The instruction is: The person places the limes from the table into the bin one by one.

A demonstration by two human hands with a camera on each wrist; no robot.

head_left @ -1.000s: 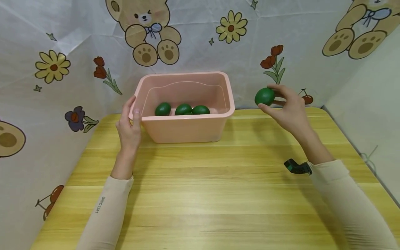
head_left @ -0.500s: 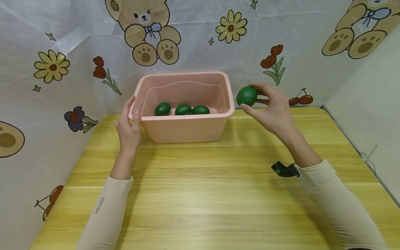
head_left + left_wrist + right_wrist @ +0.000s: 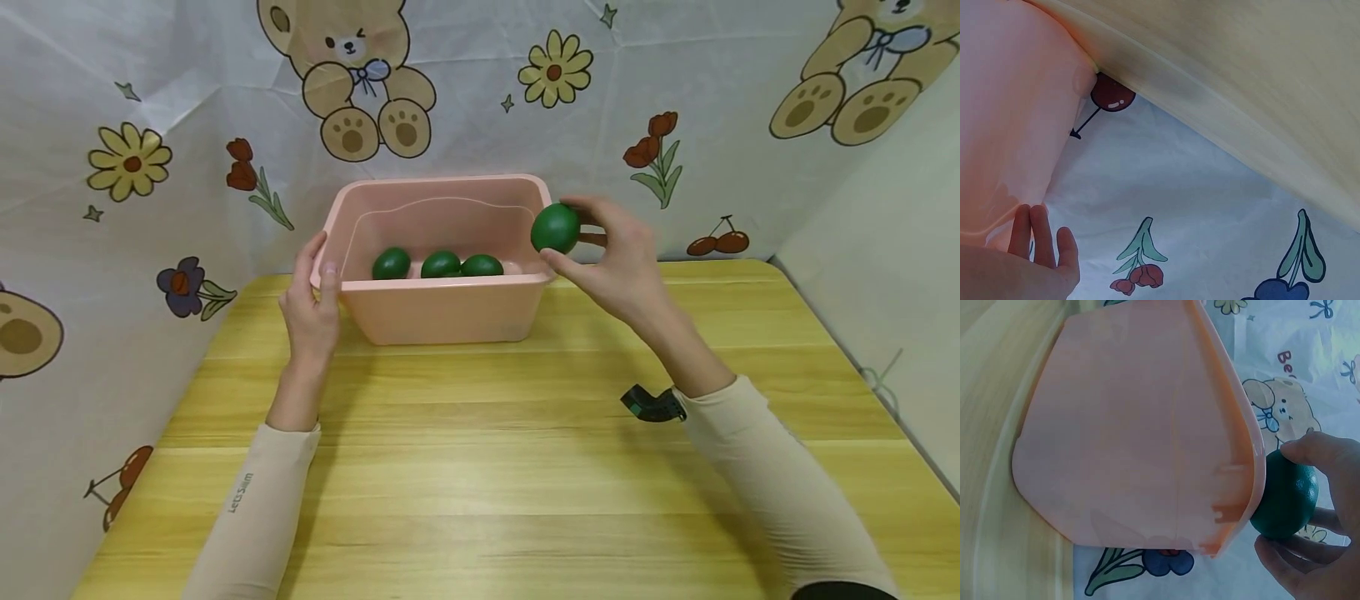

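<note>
A pink plastic bin point(image 3: 442, 312) stands at the far side of the table. Inside lie three or more smooth, dark green egg-shaped objects point(image 3: 391, 263), partly hidden by the front wall. My left hand point(image 3: 310, 312) grips the bin's left front corner, thumb on the rim and fingers along the side. Between thumb and fingers, my right hand point(image 3: 618, 267) pinches another green egg-shaped object point(image 3: 556, 227) at the bin's right rim. The right wrist view shows this held object point(image 3: 1285, 495) just beyond the rim, overlapping its edge.
The wooden table point(image 3: 480, 467) extends in front of the bin. Directly behind it hangs a white cloth point(image 3: 480, 100) printed with bears and flowers. A plain pale wall point(image 3: 885, 250) borders the right side. A black wrist device point(image 3: 651, 404) sticks out by the right sleeve.
My right hand has moved left with the green egg-shaped object, from well right of the bin to its right rim. My left hand has stayed at the bin's corner.
</note>
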